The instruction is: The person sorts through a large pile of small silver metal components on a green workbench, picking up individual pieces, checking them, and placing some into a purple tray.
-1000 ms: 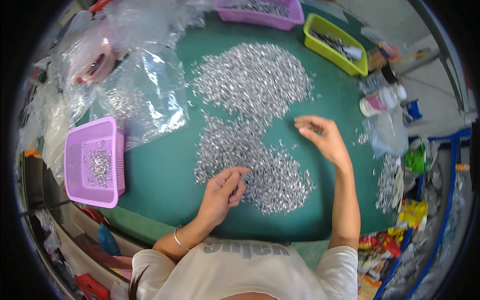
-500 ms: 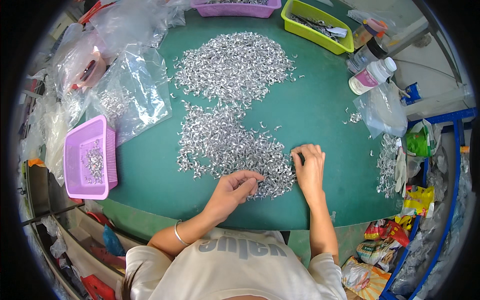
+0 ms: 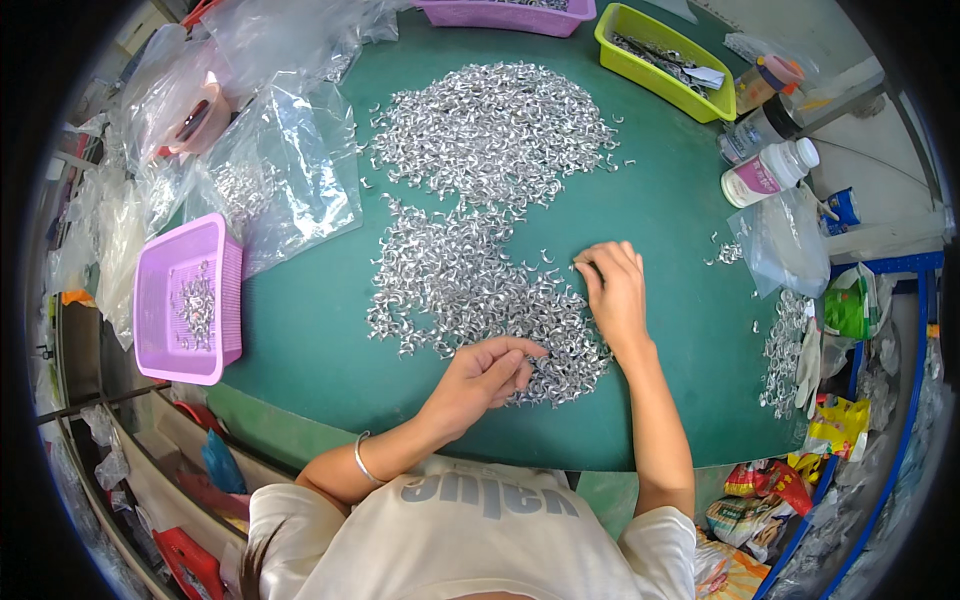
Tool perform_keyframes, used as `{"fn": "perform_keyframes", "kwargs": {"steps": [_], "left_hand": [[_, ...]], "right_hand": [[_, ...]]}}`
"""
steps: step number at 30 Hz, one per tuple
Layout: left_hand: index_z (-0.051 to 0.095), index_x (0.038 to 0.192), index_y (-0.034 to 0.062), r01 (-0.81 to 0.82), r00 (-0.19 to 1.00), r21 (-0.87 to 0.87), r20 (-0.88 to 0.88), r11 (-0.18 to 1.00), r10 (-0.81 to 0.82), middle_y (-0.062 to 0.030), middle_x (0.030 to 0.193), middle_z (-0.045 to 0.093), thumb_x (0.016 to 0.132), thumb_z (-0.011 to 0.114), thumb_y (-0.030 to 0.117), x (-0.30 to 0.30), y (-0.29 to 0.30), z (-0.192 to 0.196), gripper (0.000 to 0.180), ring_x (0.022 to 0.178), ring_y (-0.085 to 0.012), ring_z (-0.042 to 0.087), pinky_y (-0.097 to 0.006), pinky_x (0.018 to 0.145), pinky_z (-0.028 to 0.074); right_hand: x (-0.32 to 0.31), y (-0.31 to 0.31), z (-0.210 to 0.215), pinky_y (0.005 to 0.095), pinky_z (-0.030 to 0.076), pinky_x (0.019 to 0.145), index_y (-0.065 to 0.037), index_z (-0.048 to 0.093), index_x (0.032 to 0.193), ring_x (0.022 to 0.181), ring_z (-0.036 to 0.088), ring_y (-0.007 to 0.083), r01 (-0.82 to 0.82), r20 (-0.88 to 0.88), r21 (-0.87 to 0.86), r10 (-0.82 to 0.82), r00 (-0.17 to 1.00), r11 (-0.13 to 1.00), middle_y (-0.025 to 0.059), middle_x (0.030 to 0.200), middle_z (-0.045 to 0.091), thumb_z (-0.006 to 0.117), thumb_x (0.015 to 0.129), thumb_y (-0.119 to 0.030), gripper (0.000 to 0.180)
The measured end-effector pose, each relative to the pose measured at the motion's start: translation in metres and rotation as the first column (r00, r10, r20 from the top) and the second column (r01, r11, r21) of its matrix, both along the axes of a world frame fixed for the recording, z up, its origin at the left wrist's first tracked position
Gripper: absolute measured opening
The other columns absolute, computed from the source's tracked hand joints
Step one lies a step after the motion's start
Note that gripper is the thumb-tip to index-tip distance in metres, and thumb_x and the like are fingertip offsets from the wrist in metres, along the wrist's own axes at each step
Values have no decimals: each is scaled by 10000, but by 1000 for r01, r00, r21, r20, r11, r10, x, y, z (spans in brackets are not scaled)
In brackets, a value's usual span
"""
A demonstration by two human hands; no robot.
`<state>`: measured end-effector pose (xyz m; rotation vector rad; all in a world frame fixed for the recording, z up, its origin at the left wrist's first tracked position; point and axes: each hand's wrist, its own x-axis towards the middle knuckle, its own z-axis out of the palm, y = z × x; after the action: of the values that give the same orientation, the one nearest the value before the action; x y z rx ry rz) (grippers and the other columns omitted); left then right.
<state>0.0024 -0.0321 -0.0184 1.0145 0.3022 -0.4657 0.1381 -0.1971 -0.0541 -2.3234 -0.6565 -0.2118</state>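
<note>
Many small curved silver metal pieces lie in two joined heaps, a far heap (image 3: 495,130) and a near heap (image 3: 470,275). My left hand (image 3: 480,385) rests at the near heap's front edge, fingers curled and thumb pressed toward the index finger. Anything between those fingertips is hidden. Beyond the heap's right edge, my right hand (image 3: 615,290) is closed in a pinch close to the green tabletop (image 3: 690,370). Whatever sits in that pinch is too small to make out. A few loose pieces lie just left of its fingertips.
At left stand a purple basket (image 3: 190,365) holding some pieces and clear plastic bags (image 3: 300,190). A yellow-green tray (image 3: 665,85) and another purple basket (image 3: 510,18) sit at the back. Bottles, including a white one (image 3: 770,172), line the right side, near another small heap (image 3: 785,350).
My right hand has moved away from me, off the near heap's right edge, its fingers still pinched. My left hand stays by the heap. The whole view has shifted slightly.
</note>
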Motion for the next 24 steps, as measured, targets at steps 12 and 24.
{"fn": "perform_keyframes", "kwargs": {"steps": [12, 24], "left_hand": [[575, 1011, 35, -31, 998, 87, 58, 996, 26, 25, 693, 493, 885, 482, 147, 4, 1, -2, 192, 523, -5, 327, -153, 439, 235], [582, 1012, 41, -199, 975, 140, 128, 970, 181, 29, 714, 519, 851, 542, 114, 1, 8, -2, 181, 539, 3, 347, -152, 440, 247]], "right_hand": [[-3, 27, 7, 350, 376, 727, -37, 624, 891, 821, 498, 269, -21, 56, 0, 21, 998, 1000, 95, 883, 567, 634, 705, -65, 189], [-49, 30, 35, 215, 399, 676, 9, 558, 931, 784, 506, 94, 442, -674, 731, 446, 589, 521, 49, 885, 581, 540, 820, -7, 113]]}}
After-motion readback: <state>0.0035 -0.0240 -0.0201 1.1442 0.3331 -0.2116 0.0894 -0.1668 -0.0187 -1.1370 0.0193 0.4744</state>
